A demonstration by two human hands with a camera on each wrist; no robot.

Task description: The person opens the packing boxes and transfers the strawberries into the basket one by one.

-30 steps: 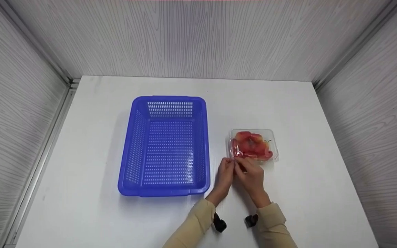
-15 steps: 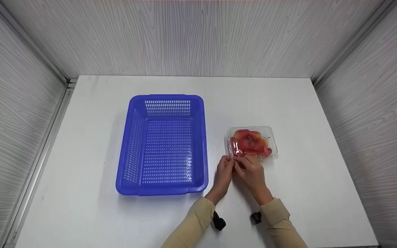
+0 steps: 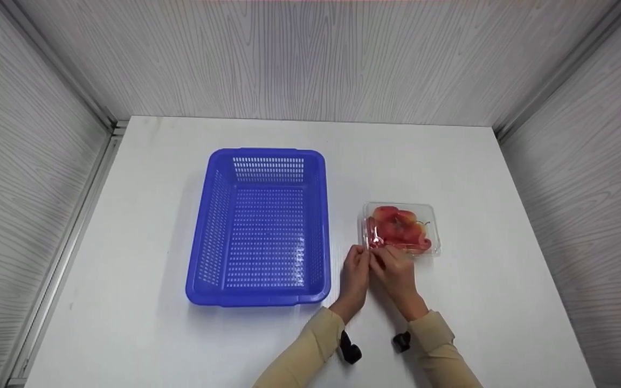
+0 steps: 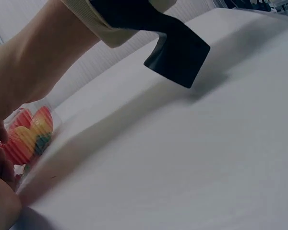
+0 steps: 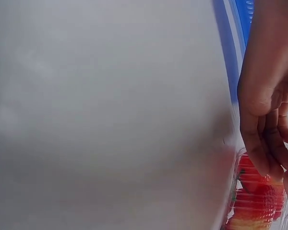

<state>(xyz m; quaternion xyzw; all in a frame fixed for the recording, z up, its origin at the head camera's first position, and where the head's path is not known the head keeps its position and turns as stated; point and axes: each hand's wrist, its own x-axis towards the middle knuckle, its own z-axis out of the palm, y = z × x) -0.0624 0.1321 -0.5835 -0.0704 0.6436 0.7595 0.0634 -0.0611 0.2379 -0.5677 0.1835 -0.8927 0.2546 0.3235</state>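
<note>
Produce, red and yellow, kind uncertain, packed inside a clear plastic box, right of centre in the frame. Flat on the white table, probably so as to have its weight borne from beneath and no finger needed for lifting. Top seemingly down over the contents, with glare near its left edge.

At the box's lower-left corner, left hand and right hand close together, both with curled fingers and thumb tips gathered on the edge. Judged a pinch on both sides, grasping the plastic rim rather than the produce; exact finger contact partly hidden, even in the right wrist view. Two hands at one corner: likely for opposing forces, one to steady, one to press or pry. Which does which, impossible to tell.

Left of the box, across a strip of bare tabletop, a blue basket, mouth up, filling the centre-left of the frame. Untouched; apparently placed within easy reach yet out of the way of both wrists. Lower in the frame, tan sleeves and black wrist mounts, well below the corner and thus clear of the fingertips.
</note>
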